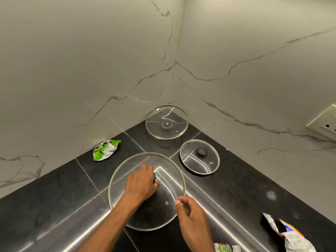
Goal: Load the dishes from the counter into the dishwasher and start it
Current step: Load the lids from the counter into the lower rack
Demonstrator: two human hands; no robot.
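Note:
Three glass lids lie in the corner of a black counter [54, 206]. The large glass lid [125, 180] is nearest me; my left hand [141, 182] grips its dark knob from above. My right hand [192, 215] has its thumb and forefinger pinching that lid's metal rim on the right side. A medium lid [156, 124] leans in the far corner with its underside toward me. To its right, a small lid [199, 160] with a black knob lies flat. No dishwasher is in view.
A crumpled green wrapper [105, 150] lies by the left wall. More torn wrappers sit at the lower right [291, 237] and bottom edge [226, 247]. Marble-look walls close the corner; a wall socket [325, 122] is at the right.

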